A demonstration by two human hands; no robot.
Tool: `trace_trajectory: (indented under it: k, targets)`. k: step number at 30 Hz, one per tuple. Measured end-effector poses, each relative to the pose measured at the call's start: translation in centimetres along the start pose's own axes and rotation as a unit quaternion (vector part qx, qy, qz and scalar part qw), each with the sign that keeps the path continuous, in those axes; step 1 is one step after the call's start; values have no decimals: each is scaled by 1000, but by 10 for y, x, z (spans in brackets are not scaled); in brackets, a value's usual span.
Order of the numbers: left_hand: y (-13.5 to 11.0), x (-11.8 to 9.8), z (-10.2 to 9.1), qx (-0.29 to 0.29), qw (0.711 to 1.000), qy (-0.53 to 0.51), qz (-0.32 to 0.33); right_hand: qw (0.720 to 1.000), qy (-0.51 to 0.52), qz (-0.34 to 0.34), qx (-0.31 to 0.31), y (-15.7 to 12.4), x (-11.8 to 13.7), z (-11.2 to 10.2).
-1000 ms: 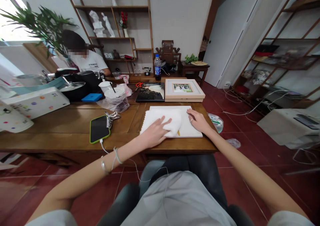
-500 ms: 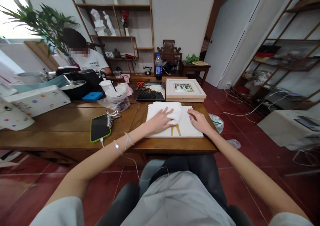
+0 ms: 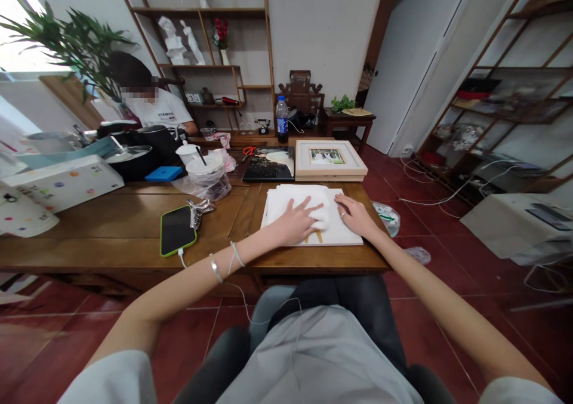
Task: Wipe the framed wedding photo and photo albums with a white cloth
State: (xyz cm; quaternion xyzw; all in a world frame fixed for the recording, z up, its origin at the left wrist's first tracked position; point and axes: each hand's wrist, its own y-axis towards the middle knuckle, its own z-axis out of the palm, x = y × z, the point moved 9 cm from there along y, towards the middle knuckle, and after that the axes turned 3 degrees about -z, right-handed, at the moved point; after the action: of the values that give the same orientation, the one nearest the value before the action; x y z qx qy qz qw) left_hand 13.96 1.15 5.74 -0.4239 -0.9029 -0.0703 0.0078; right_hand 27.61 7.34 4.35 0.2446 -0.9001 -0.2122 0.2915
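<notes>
My left hand [image 3: 299, 220] lies with spread fingers on a folded white cloth [image 3: 286, 195], pressing it against a flat white board [image 3: 347, 234]. Two tan strips [image 3: 319, 237] show on the board just below the cloth; their upper ends are hidden under cloth and hand. Resting on the board's right edge is my right hand [image 3: 353, 214], its fingers stretched out and a ring on one of them. The board lies near the front edge of the wooden table [image 3: 224, 246].
Behind the board stand a white picture frame [image 3: 331, 159] and a dark glossy panel [image 3: 269, 164]. A charging phone [image 3: 178, 231] lies left, near a bagged cup [image 3: 201, 174]. A cola bottle [image 3: 282, 119] stands farther back. Another person [image 3: 165, 108] sits across at the far left.
My left hand and the cloth have slid a little to the right over the board, covering more of the tan strips. My right hand stays on the board's edge.
</notes>
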Motion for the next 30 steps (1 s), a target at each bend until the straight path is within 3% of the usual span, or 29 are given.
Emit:
trace_trajectory:
  k: [4,7,11,16,20,24,30]
  targets:
    - [-28,-41,-5,-10,999,32,43,1000,-19,-3,3,0,0,0]
    - [-39,-58,-6,-15,997,45,61,1000,-18,-6,3,0,0,0]
    - [-25,-42,-3,-1,999,26,45,1000,-2,-4,-2,0,-1,0]
    - [21,6,2,13,1000,-19,-2,1000,3,0,2,0,-1,0]
    - [54,23,6,10,999,-32,-18,1000,-18,-2,15,0,1,0]
    - [60,16,6,5,999,-22,-25,1000,-22,-5,17,1,4,-1]
    - [23,-31,-3,6,1000,-7,-15,1000,0,-16,14,1,2,-1]
